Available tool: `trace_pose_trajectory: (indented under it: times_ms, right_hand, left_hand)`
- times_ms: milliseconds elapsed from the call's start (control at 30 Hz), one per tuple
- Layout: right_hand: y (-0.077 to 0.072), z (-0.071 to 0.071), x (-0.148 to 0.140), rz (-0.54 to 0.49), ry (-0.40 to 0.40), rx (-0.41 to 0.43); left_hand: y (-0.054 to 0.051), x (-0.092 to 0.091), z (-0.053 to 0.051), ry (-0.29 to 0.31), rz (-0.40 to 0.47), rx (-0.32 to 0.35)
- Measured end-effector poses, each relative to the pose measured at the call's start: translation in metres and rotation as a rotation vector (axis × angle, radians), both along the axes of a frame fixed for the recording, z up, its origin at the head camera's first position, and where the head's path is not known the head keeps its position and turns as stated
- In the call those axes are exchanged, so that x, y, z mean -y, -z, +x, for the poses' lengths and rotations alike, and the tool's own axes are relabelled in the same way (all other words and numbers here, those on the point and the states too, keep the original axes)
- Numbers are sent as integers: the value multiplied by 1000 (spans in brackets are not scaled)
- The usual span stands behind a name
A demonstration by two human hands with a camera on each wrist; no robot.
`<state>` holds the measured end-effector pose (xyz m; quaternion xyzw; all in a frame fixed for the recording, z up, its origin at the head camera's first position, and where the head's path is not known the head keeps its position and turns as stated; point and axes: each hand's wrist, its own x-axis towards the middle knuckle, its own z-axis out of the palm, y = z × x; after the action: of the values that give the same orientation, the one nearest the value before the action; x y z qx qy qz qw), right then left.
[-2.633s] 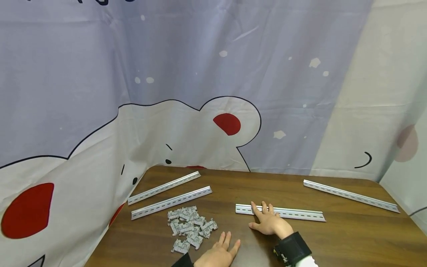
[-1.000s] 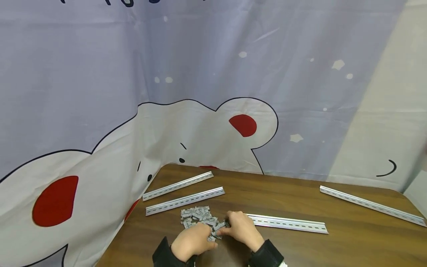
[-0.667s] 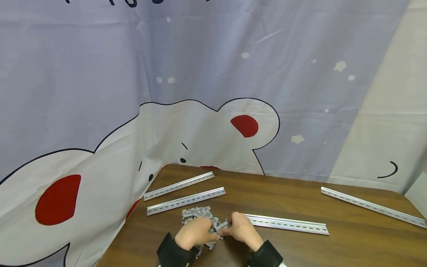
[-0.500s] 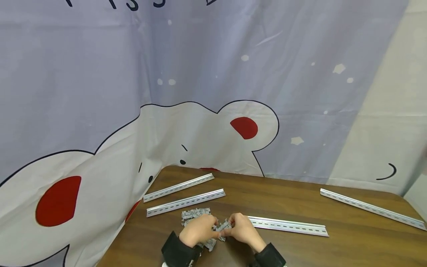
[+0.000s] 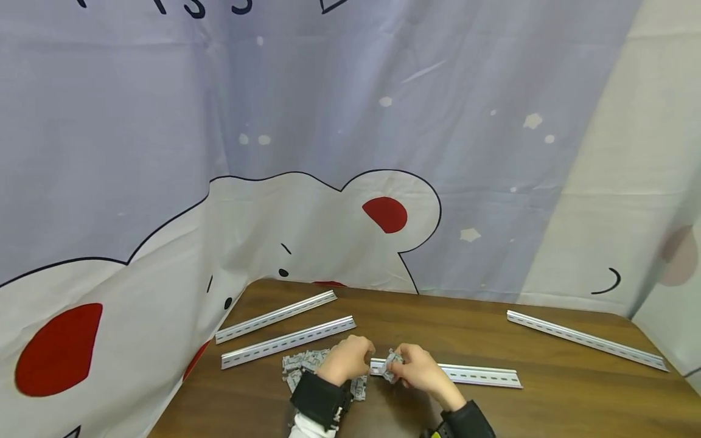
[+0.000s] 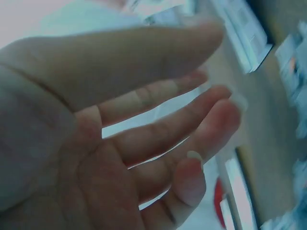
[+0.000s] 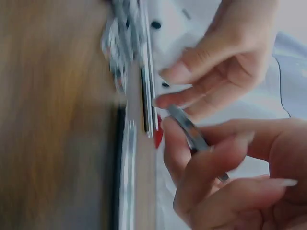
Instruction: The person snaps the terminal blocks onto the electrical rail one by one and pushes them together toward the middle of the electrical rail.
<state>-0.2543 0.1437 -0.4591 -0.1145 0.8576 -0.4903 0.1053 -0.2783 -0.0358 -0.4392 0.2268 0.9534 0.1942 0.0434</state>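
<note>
Near the left end of the middle metal rail [image 5: 482,376], my right hand [image 5: 424,372] pinches a small grey clip part [image 5: 392,365]. The right wrist view has that grey part [image 7: 188,128] edge-on between the thumb and fingers of my right hand [image 7: 230,177]. Just left of it, my left hand [image 5: 346,360] is raised over the pile of grey parts [image 5: 298,365], partly hiding the pile. Nothing lies in the left palm [image 6: 120,143]; its fingers are loosely bent and apart from the thumb.
Two slotted metal rails [image 5: 276,316] [image 5: 288,342] lie at the left of the brown table [image 5: 427,310]. Another rail [image 5: 586,340] lies at the right rear. A printed curtain [image 5: 306,231] hangs behind the table.
Both hands were together at the pile's right side. My right hand has moved right with one grey part, over the rail's left end, and my left hand has come away from that part.
</note>
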Motion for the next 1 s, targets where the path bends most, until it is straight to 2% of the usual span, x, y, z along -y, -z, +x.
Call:
trace_pose_trajectory:
  times_ms: [100,167,300,500,700,1000]
  right_hand:
    - [-2,-1,0,163,53,-105]
    - [-1,-2,2,235,72,-159]
    - [2,-4,10,275,87,-219]
    - [7,-6,19,317,120,-259]
    - [7,-7,24,333,145,-251]
    - [8,-13,34,394,196,-344]
  left_hand:
    - [8,-7,-1,-14,-34,-67]
    - [14,-10,-2,-23,-55,-129]
    - [24,-14,-4,-27,-41,-191]
    - [32,-16,-6,-45,-4,-162]
    - [34,-16,-6,-56,11,-156]
    - [34,-12,-8,-49,33,-169]
